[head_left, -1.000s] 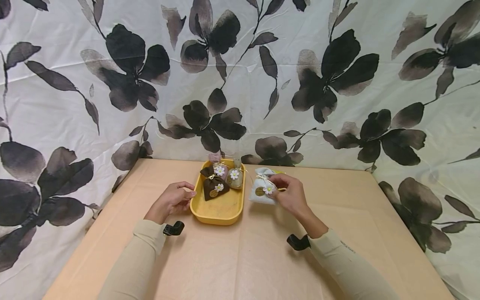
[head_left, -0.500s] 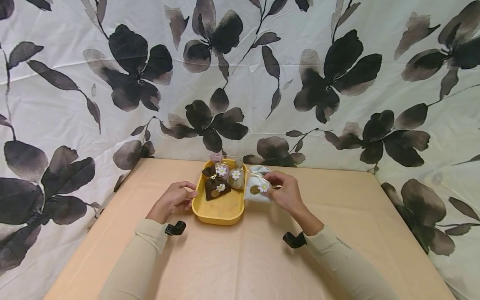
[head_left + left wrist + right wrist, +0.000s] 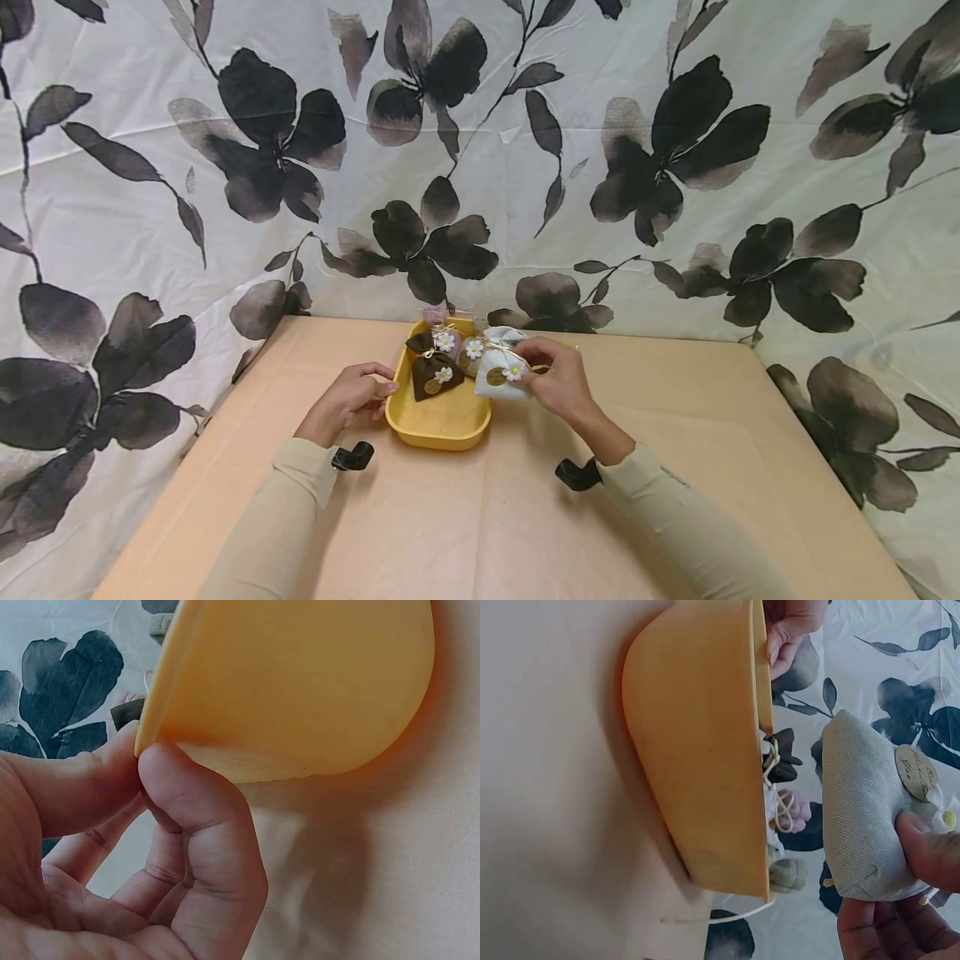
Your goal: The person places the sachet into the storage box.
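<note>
My left hand [image 3: 348, 400] pinches the rim of a yellow tray [image 3: 300, 682] between thumb and index finger, at its left side. My right hand [image 3: 558, 379] holds a pale grey-white cloth sachet [image 3: 866, 817] with a daisy, a round tag and a string tie. In the right wrist view the thumb presses one face, fingers behind. The sachet hangs over the tray's right rim and overlaps a greenish-beige sachet [image 3: 470, 358] in the head view. Inside the tray also lie a dark brown sachet [image 3: 433, 379] and a pink sachet [image 3: 447, 339], each with a daisy.
The tray stands on a table with a peach cover [image 3: 420, 517], near its back edge. Behind hangs a white cloth with dark flowers [image 3: 540, 167]. A pale string [image 3: 735, 919] trails over the tray's side in the right wrist view.
My right hand has carried the pale sachet leftward, from beside the tray to over its right rim. The left hand keeps its hold on the tray.
</note>
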The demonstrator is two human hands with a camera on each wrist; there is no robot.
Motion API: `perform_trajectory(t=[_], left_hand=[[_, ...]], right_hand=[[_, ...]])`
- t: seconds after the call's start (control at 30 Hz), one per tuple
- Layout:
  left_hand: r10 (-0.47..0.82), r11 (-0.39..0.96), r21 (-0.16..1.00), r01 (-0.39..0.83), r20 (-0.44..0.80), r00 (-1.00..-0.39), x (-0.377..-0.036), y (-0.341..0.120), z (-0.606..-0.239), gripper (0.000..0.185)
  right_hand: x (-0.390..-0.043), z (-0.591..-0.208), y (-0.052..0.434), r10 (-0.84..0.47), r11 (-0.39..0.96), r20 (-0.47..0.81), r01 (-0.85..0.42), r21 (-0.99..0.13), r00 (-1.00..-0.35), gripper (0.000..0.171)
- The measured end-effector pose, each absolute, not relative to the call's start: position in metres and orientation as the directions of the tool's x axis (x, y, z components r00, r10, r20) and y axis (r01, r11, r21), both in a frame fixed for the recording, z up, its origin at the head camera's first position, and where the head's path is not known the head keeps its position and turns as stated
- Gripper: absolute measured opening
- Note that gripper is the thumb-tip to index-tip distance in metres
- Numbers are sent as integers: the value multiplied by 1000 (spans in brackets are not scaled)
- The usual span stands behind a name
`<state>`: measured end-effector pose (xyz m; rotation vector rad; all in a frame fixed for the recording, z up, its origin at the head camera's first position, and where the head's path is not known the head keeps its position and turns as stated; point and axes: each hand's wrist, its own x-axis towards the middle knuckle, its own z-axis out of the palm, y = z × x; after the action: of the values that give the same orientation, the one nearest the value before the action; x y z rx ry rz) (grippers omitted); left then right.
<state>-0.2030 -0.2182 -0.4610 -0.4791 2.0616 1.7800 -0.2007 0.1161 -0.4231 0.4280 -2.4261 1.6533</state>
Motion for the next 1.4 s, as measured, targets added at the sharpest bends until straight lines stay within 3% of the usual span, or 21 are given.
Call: perform_trajectory(t=[1.4], left_hand=[[-5,132,867,-481,-485,-875,-207,-221,-462,33]], right_hand=[[-210,-420,71,-197,335,285,-337,-880,-938,35]])
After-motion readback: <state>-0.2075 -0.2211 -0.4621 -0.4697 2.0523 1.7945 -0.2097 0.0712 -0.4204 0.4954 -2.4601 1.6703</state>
